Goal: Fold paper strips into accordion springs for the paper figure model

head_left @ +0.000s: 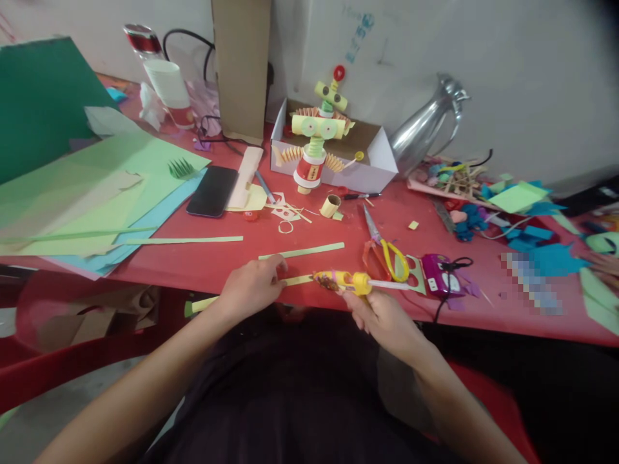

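The left hand [254,285], fingers nearly closed, pinches a pale-yellow paper strip [298,281] along the red worktop [411,206] edge — seemingly for steadiness — while the right hand [384,317] curls its fingers around a yellow plastic glue gun [348,281], nozzle beside the strip.

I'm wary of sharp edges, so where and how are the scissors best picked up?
Take the scissors by the handle loops, probably best from the near side: the loops lie toward the camera, while the blades point away.
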Demonstrator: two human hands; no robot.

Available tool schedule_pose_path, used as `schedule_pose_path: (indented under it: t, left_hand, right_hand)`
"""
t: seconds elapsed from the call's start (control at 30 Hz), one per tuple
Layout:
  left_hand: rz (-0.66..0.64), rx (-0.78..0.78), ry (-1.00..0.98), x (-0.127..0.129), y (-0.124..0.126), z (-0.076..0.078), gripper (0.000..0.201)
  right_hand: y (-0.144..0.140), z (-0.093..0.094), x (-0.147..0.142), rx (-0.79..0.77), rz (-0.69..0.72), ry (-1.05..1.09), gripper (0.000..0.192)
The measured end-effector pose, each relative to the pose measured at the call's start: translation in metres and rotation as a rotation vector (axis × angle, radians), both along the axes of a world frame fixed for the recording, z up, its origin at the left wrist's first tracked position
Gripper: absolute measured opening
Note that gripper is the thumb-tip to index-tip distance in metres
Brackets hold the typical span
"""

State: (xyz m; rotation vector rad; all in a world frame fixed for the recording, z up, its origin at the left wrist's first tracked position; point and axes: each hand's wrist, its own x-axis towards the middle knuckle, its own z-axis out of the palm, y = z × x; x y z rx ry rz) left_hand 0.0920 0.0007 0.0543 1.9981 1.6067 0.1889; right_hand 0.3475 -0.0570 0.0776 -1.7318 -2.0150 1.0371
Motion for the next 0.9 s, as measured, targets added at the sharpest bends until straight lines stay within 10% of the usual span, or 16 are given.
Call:
schedule_pose_path:
  t: [0.9]
  left_hand:
    - [-0.027,-0.009,0.006,-0.002,0.001,0.001,0.018]
  right_hand:
    - [0.014,0.026,-0.006,0.016,0.099,-0.050,0.051]
